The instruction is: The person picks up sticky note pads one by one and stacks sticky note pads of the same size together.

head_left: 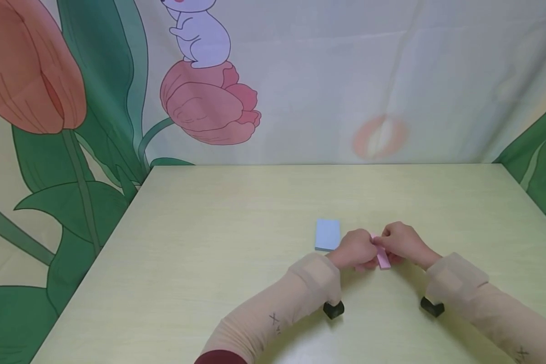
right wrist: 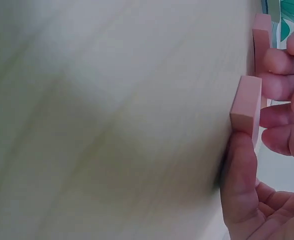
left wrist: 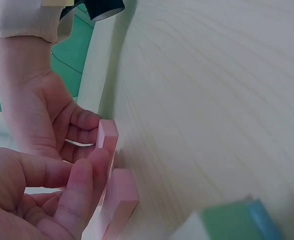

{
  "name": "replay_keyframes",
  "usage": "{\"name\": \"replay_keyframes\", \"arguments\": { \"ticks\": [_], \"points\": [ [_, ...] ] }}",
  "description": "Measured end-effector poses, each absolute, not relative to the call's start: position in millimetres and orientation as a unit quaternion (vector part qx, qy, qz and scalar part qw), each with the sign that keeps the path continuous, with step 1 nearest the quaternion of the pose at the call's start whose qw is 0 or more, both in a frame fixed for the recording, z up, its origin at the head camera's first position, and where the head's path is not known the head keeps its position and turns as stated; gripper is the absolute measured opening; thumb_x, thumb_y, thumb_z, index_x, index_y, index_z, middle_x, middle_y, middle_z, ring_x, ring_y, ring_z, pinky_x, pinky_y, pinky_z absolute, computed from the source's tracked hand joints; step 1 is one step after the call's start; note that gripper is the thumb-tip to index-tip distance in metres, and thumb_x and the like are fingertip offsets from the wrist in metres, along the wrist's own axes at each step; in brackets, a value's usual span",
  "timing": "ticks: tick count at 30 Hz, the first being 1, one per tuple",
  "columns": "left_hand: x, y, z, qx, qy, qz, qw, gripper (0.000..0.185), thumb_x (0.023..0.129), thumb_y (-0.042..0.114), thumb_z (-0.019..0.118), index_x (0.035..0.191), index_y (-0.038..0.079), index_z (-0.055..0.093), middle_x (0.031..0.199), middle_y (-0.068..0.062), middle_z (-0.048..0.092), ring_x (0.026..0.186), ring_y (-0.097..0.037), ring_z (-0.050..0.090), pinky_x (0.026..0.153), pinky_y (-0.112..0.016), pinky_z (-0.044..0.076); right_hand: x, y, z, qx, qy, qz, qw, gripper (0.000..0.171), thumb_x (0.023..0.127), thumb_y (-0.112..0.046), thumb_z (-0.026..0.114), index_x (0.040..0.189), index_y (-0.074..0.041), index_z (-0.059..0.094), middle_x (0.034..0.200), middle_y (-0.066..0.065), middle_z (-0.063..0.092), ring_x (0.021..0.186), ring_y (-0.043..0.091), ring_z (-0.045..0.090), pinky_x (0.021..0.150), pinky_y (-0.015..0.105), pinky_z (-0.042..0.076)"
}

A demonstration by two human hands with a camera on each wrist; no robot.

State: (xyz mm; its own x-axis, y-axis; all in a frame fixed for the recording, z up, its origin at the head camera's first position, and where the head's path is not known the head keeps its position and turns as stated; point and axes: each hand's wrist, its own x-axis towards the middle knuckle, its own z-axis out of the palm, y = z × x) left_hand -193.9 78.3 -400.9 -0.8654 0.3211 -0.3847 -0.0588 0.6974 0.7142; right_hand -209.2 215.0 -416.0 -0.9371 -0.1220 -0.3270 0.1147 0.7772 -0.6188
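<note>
On the pale yellow-green table point(head_left: 236, 227), both hands meet over a small pink pad of sticky notes point(head_left: 383, 258). The left hand point(head_left: 356, 248) has its fingers curled round the pad's near-left edge; in the left wrist view its fingertips point(left wrist: 89, 172) press against the pink pad's side, so its grip is pinching the pad. The right hand point(head_left: 402, 244) comes in from the other side, and its grip is also pinching the pad: in the right wrist view its thumb point(right wrist: 239, 180) lies under the pink edge while the other fingers curl over it. The wrist views show two pink edges close together, one just behind the other; whether this is one pad bent open or two separate pieces cannot be told.

The pink pad lies just right of a light blue pad point(head_left: 327, 234), which rests flat on the table, touching or nearly touching the left hand's knuckles. Both forearms wear sheer beige sleeves point(head_left: 277, 313) and lie on the table on the near side of the blue pad, each with a small black camera mount point(head_left: 334, 309) beneath the wrist. Beyond the blue pad, at the table's far edge, hangs a printed cloth backdrop point(head_left: 209, 101) with pink tulips, green leaves and a white rabbit.
</note>
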Motion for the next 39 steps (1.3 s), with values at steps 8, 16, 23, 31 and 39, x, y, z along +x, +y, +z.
{"name": "replay_keyframes", "arguments": {
  "ticks": [8, 16, 23, 31, 39],
  "points": [
    [-199.7, 65.1, -393.8, 0.096, 0.908, 0.342, 0.222, 0.019, 0.083, 0.013, 0.052, 0.067, 0.008, 0.061, 0.056, -0.003, 0.061, 0.048, -0.011, 0.051, 0.046, -0.019, 0.034, -206.8, 212.5, -414.2, -0.001, 0.933, -0.309, 0.186, 0.028, 0.081, -0.028, 0.057, 0.071, -0.002, 0.05, 0.055, 0.004, 0.052, 0.046, 0.013, 0.049, 0.045, 0.026, 0.042],
    [-209.2, 54.4, -395.5, 0.079, 0.935, 0.279, 0.202, 0.013, 0.081, 0.011, 0.053, 0.071, 0.01, 0.061, 0.054, 0.003, 0.056, 0.048, -0.006, 0.047, 0.046, -0.017, 0.034, -203.1, 204.7, -414.1, 0.004, 0.941, -0.278, 0.195, 0.027, 0.079, -0.028, 0.056, 0.07, -0.003, 0.048, 0.05, 0.002, 0.047, 0.044, 0.014, 0.042, 0.044, 0.024, 0.035],
    [-209.4, 49.8, -393.7, 0.067, 0.94, 0.268, 0.2, 0.019, 0.081, 0.01, 0.052, 0.064, 0.01, 0.059, 0.061, -0.001, 0.065, 0.044, -0.007, 0.047, 0.044, -0.018, 0.032, -203.3, 203.2, -415.4, -0.005, 0.953, -0.246, 0.175, 0.026, 0.078, -0.022, 0.052, 0.059, -0.005, 0.052, 0.045, 0.001, 0.047, 0.042, 0.013, 0.042, 0.042, 0.023, 0.032],
    [-211.3, 46.9, -393.5, 0.076, 0.941, 0.255, 0.209, 0.024, 0.081, 0.007, 0.051, 0.059, 0.008, 0.058, 0.061, -0.004, 0.066, 0.044, -0.01, 0.051, 0.043, -0.018, 0.033, -202.5, 201.2, -411.3, -0.006, 0.96, -0.219, 0.175, 0.031, 0.075, -0.02, 0.049, 0.046, -0.009, 0.054, 0.039, -0.003, 0.044, 0.039, 0.01, 0.039, 0.041, 0.021, 0.028],
    [-211.2, 46.1, -393.8, 0.078, 0.938, 0.261, 0.216, 0.023, 0.081, 0.007, 0.05, 0.059, 0.008, 0.056, 0.062, -0.005, 0.066, 0.044, -0.01, 0.052, 0.044, -0.018, 0.034, -203.4, 199.3, -410.1, -0.008, 0.96, -0.213, 0.182, 0.034, 0.078, -0.021, 0.05, 0.047, -0.009, 0.055, 0.04, -0.002, 0.045, 0.038, 0.01, 0.039, 0.04, 0.021, 0.028]
  ]
}}
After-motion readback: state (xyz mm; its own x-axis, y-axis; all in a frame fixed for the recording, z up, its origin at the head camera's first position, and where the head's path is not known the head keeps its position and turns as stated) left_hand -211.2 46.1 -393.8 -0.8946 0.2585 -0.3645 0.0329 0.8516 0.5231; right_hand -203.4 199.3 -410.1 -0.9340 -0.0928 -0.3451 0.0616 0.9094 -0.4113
